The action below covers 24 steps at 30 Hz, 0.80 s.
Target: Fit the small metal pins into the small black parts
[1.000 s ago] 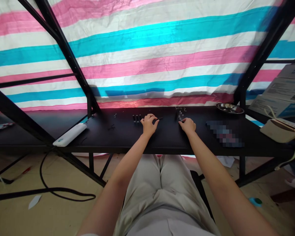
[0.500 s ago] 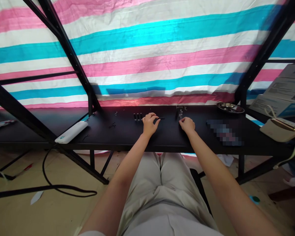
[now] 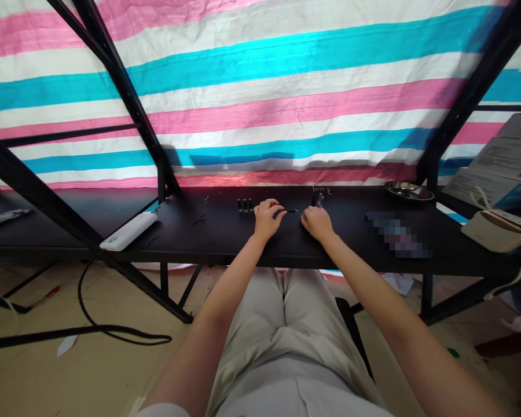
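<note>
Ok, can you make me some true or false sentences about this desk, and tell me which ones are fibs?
1. The left hand holds a thin black piece. True.
2. The right hand is resting on the metal dish. False: it is near the tip of the thin black piece, and the dish is farther right.
3. The beige bag is on the right side of the picture. True.
4. The sheet behind the desk has polka dots. False: it has pink, blue and white stripes.
5. The long white object is to the left of both hands. True.
</note>
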Tool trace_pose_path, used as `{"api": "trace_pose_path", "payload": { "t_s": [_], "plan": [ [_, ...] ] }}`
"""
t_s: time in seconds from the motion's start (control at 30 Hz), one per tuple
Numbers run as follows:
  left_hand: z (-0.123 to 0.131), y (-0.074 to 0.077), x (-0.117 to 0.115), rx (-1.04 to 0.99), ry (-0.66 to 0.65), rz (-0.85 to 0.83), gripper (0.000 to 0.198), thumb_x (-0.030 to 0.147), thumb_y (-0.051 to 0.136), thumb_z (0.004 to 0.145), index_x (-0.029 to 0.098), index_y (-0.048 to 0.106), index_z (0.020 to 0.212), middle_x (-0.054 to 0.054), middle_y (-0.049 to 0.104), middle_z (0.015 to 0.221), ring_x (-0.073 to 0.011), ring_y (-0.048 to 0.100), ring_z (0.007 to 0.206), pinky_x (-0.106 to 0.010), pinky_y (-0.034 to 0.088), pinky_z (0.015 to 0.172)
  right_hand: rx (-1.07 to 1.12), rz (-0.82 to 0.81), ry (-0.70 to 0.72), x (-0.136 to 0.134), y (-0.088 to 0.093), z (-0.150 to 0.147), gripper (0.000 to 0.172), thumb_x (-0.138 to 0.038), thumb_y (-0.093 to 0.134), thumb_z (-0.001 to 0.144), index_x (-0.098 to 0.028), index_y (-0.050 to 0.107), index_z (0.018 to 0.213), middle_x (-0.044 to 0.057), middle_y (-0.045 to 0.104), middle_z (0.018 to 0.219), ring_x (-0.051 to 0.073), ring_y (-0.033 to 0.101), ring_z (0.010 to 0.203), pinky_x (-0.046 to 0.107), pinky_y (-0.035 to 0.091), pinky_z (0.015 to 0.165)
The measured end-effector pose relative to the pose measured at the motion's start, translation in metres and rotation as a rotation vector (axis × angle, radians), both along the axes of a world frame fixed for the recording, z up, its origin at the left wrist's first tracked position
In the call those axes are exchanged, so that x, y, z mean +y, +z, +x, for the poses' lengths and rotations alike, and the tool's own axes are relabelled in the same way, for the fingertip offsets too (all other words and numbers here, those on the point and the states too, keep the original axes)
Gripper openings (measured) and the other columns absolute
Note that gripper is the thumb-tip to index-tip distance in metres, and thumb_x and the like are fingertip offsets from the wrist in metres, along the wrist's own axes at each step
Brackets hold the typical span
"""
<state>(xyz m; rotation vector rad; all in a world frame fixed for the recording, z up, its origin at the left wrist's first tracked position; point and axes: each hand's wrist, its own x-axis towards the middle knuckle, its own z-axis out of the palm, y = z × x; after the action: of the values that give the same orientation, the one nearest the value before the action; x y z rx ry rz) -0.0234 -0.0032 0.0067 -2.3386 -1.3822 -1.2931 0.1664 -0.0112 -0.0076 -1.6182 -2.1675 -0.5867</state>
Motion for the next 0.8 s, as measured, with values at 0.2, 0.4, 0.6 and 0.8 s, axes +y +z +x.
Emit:
{"api": "trace_pose_path", "payload": {
  "t_s": [0.2, 0.4, 0.6, 0.8],
  "plan": [
    [0.0008, 0.0001, -0.0004, 0.012, -0.018, 0.006, 0.02, 0.039, 0.056, 0.084, 0.024, 0.067, 0.091, -0.004, 0.06, 0.108, -0.0176, 0.052, 0.099, -0.034, 0.032, 0.088, -0.045, 0.049, 0.027, 0.0005, -0.0024, 0.0008, 0.02, -0.021, 0.043, 0.086, -0.012, 0.06, 0.082, 0.011, 0.059, 0.082, 0.02, 0.048, 0.076, 0.032, 0.024, 0.067],
    [0.0025, 0.0024, -0.0045, 0.079, -0.064, -0.023, 0.022, 0.04, 0.053, 0.086, 0.023, 0.067, 0.092, -0.005, 0.06, 0.108, -0.018, 0.052, 0.101, -0.034, 0.032, 0.088, -0.086, 0.153, 0.068, -0.0033, 0.0004, -0.0028, 0.019, -0.017, 0.043, 0.085, -0.013, 0.06, 0.078, 0.01, 0.058, 0.079, 0.02, 0.046, 0.074, 0.032, 0.024, 0.067],
    [0.0023, 0.002, -0.0043, 0.104, -0.138, -0.041, 0.022, 0.039, 0.053, 0.087, 0.023, 0.066, 0.094, -0.004, 0.062, 0.104, -0.0168, 0.052, 0.099, -0.033, 0.032, 0.088, -0.087, 0.225, 0.229, -0.0049, 0.0007, -0.0027, 0.022, -0.02, 0.042, 0.087, -0.014, 0.06, 0.076, 0.008, 0.056, 0.075, 0.019, 0.044, 0.073, 0.032, 0.024, 0.067],
    [0.0022, 0.0014, -0.0011, 0.145, -0.183, -0.031, 0.021, 0.037, 0.053, 0.086, 0.022, 0.066, 0.093, -0.004, 0.062, 0.104, -0.0167, 0.052, 0.097, -0.034, 0.032, 0.087, -0.069, 0.248, 0.241, -0.0024, -0.0023, 0.0019, 0.022, -0.021, 0.043, 0.087, -0.015, 0.06, 0.075, 0.007, 0.056, 0.074, 0.019, 0.043, 0.072, 0.032, 0.024, 0.067]
  ]
}}
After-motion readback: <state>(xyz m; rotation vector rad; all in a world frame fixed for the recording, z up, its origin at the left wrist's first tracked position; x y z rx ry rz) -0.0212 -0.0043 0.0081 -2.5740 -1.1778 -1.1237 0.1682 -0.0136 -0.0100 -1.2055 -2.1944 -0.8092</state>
